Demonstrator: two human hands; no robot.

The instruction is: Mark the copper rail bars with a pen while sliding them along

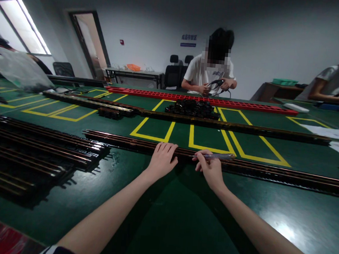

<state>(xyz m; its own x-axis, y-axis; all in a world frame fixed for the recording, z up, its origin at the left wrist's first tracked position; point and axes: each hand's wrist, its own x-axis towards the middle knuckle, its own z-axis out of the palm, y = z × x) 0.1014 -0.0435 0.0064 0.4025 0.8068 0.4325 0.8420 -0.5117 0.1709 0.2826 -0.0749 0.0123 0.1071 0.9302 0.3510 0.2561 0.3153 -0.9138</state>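
A long black rail with copper-coloured strips (261,167) lies across the green table in front of me. My left hand (163,158) rests on this rail, its fingers stretched over the top and the thumb out to the side. Just to the right, my right hand (210,170) is closed round a slim, partly see-through pen (220,156). The pen lies nearly level above the rail, its thin end pointing left; whether that end touches the rail I cannot tell.
Several similar rails (37,147) are stacked at the left. Farther back lie another long rail (246,128), a heap of black parts (191,108) and a red slotted strip (233,104). A co-worker (211,71) across the table handles a dark cabled thing. Papers (332,133) lie at right.
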